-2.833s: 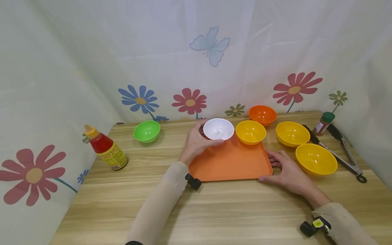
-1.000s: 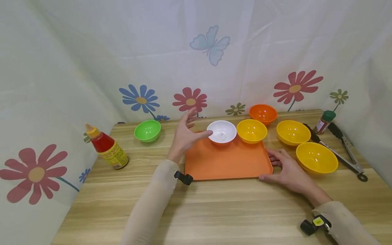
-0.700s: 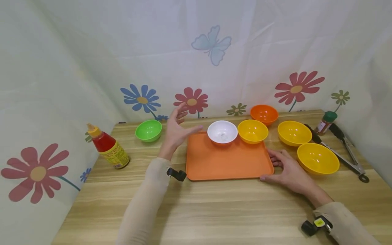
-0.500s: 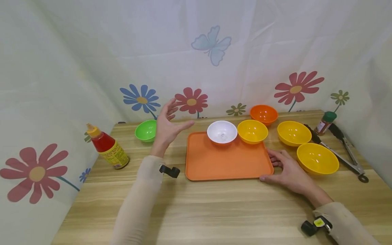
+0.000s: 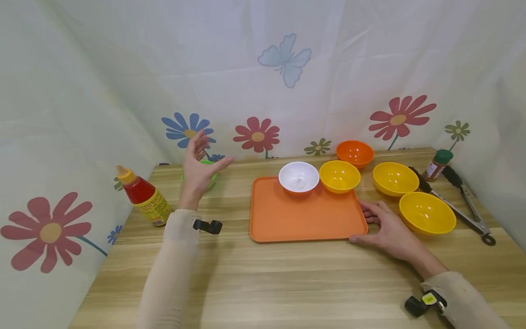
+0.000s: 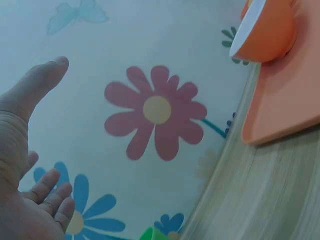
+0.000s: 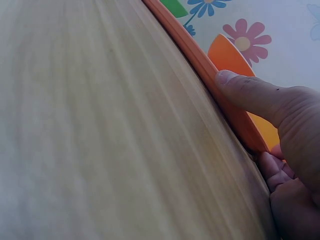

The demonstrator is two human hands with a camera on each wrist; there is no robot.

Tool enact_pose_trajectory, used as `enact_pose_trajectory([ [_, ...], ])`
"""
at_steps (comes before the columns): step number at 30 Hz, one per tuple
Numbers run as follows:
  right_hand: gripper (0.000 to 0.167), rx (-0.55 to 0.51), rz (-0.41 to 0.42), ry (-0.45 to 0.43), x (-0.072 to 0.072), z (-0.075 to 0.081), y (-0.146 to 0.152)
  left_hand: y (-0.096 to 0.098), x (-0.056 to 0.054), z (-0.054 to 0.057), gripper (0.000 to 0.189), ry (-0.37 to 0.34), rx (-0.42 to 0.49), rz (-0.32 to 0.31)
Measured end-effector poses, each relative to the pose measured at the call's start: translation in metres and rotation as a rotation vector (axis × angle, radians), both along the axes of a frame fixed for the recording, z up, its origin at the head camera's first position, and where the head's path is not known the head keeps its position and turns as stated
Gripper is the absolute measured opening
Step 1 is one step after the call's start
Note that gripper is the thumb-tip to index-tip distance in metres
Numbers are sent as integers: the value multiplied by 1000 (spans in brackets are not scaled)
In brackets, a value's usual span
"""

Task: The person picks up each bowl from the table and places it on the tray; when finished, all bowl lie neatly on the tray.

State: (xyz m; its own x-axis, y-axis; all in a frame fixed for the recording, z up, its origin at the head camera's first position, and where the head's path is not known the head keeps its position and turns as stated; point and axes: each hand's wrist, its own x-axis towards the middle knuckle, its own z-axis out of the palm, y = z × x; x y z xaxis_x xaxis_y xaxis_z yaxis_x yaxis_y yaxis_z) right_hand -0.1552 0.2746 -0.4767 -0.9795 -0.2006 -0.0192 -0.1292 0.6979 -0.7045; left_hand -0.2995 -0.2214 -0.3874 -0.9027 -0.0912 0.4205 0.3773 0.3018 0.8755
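An orange tray (image 5: 306, 219) lies on the wooden table in the head view. On its back part stand a bowl with a white inside (image 5: 298, 177) and, beside it, a yellow bowl (image 5: 339, 176). My right hand (image 5: 388, 233) holds the tray's front right corner, thumb at the front edge and fingers curled at the side. My left hand (image 5: 198, 172) is raised with fingers and thumb spread, holding nothing. It partly hides a green bowl (image 5: 212, 181) behind it. In the left wrist view, the white-lined bowl (image 6: 275, 35) has an orange outside.
A red sauce bottle (image 5: 144, 196) stands at the left. Behind the tray is an orange bowl (image 5: 355, 153). To the right are two more yellow bowls (image 5: 395, 179), a green-capped spice jar (image 5: 438, 164) and tongs (image 5: 472, 214). A flowered curtain (image 5: 230, 82) hangs along the back.
My left hand has let go of the white-lined bowl, which stays on the tray, and has moved left in front of the green bowl. My right hand has stayed at the tray's corner.
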Motion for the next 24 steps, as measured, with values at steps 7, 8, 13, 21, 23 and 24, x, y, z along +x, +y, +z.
enact_pose_trajectory([
  [7, 118, -3, -1, -7, 0, 0, 0, -28, -1, -11, 106, -11, -2, 61],
  [8, 117, -3, 0, -4, 0, 0, 0, -32, -1, -13, 106, -18, -2, 71],
  [13, 117, 0, 0, -2, 0, 0, 0, -47, 2, -23, 107, -60, -17, 136],
  [21, 118, -1, -5, -12, -1, -1, 1, -61, 3, -44, 113, -91, -33, 198],
  [23, 117, -6, -3, -10, -1, -1, 1, -64, 2, -49, 115, -104, -30, 204],
  [24, 118, -4, -5, -11, -1, -1, 1, -66, 2, -52, 117, -114, -28, 206],
])
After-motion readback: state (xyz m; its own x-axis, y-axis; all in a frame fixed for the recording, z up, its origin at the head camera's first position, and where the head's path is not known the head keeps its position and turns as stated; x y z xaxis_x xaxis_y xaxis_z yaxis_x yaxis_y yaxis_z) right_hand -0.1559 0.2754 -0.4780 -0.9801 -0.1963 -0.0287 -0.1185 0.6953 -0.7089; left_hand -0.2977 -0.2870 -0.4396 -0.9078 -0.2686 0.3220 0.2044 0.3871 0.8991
